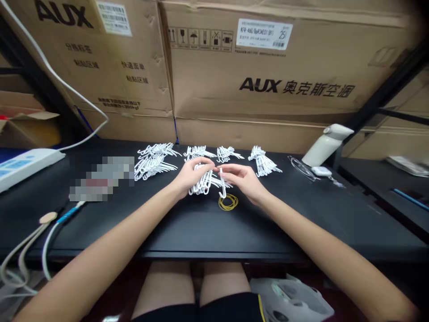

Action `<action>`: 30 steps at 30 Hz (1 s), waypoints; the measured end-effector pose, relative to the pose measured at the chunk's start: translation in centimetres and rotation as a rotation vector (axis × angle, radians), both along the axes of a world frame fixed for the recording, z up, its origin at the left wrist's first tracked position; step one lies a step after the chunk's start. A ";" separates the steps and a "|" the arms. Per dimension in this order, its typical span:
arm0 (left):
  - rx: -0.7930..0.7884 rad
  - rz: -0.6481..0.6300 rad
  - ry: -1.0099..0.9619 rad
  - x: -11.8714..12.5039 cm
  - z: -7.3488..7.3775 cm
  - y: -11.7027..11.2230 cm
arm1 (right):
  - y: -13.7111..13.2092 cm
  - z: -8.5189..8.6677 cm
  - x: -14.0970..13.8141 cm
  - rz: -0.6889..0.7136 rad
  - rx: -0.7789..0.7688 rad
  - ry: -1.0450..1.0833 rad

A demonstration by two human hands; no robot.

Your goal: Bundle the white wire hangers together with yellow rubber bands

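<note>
My left hand is closed around a bunch of white hooks, their curved ends pointing down towards me. Between the thumb and fingers of my right hand is a single white hook, held upright with its bend at the bottom. The fingertips of both hands almost meet above the bunch. Just below them, a few yellow rubber bands lie in a loose ring on the black table. More white hooks are partly hidden behind my hands.
Behind my hands lie piles of white hooks, with another bundle to the right. Large cardboard boxes wall off the back. A white bottle and glasses stand right; a power strip and cables are left.
</note>
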State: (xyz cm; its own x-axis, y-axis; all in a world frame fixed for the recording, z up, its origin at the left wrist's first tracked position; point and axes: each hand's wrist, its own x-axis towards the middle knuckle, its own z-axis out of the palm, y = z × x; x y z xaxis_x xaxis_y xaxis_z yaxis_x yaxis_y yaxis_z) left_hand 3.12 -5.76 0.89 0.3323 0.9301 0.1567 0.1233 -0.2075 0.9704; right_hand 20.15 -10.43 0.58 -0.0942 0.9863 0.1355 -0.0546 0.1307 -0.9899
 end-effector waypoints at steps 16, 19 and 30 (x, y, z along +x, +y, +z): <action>0.375 -0.056 0.159 0.5 0.2 -0.5 | -0.6 -0.6 -1.4 -0.143 -0.108 0.133; 0.391 -0.074 0.173 0.5 0.0 -0.6 | -0.8 -0.6 -1.7 -0.162 -0.092 0.130; 0.239 -0.013 0.091 1.0 -0.4 -0.6 | -0.9 -1.3 -2.1 -0.158 0.015 0.057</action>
